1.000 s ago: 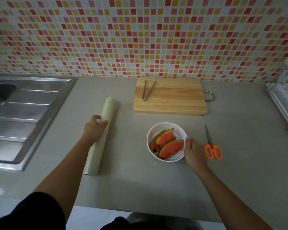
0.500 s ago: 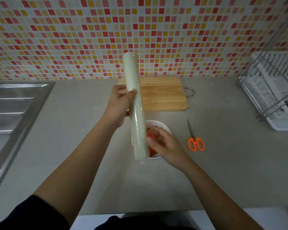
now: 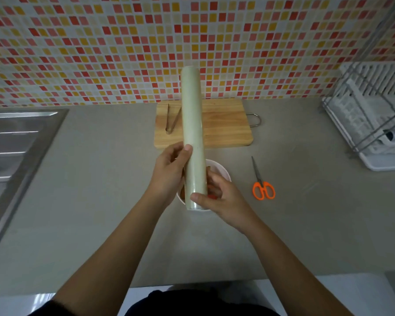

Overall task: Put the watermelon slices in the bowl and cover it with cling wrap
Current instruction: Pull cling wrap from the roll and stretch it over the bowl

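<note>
The long pale-green roll of cling wrap [image 3: 193,137] is held upright-ish in the air above the counter, its lower end over the round white bowl [image 3: 222,173], which it and the hands mostly hide; only a sliver of red watermelon slice [image 3: 212,196] shows. The left hand [image 3: 169,174] is wrapped around the roll's lower third from 9 o'clock, and the right hand [image 3: 224,199] pinches its bottom end from 3 o'clock, likely feeling for the film's loose edge. The roll looks light and stiff, best gripped on the core; the film itself should be thin, clingy and quick to crumple. Orange-handled scissors [image 3: 262,187] lie at 3 o'clock of the bowl, the wooden cutting board [image 3: 226,126] with metal tongs [image 3: 171,122] at 12.
</note>
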`<state>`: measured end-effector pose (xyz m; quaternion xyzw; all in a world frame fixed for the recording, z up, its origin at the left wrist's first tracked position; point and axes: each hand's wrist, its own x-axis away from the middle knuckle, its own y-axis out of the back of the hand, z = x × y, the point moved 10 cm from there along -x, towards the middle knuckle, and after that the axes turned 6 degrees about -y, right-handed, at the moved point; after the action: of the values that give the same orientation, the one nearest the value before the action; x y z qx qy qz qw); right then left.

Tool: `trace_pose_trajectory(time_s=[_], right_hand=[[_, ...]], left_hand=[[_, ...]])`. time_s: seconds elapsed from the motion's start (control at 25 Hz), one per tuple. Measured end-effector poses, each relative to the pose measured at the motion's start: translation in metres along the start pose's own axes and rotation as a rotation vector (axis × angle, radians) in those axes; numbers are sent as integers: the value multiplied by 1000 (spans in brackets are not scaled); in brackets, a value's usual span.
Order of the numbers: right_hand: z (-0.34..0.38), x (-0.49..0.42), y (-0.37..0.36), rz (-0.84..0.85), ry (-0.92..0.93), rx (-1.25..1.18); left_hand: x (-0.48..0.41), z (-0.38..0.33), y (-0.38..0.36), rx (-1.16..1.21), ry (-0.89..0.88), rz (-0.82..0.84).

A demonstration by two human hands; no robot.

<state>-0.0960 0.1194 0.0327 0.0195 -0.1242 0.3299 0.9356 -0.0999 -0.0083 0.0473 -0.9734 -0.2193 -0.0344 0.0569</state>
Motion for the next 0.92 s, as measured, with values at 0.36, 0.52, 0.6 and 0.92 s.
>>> trace_pose_trajectory(time_s=[0.36, 0.52, 0.6, 0.92], right_hand=[[1, 11, 13, -97, 106, 124], [-13, 20, 33, -326, 108, -3], [-18, 23, 40, -420, 102, -38], [-14, 18, 53, -499, 32, 63]], left_hand=[[-2, 2, -11, 168, 15, 146], [-9, -4, -3, 163, -43, 106], [-10, -4, -4, 161, -48, 100], [-4, -9, -8, 169, -76, 56]])
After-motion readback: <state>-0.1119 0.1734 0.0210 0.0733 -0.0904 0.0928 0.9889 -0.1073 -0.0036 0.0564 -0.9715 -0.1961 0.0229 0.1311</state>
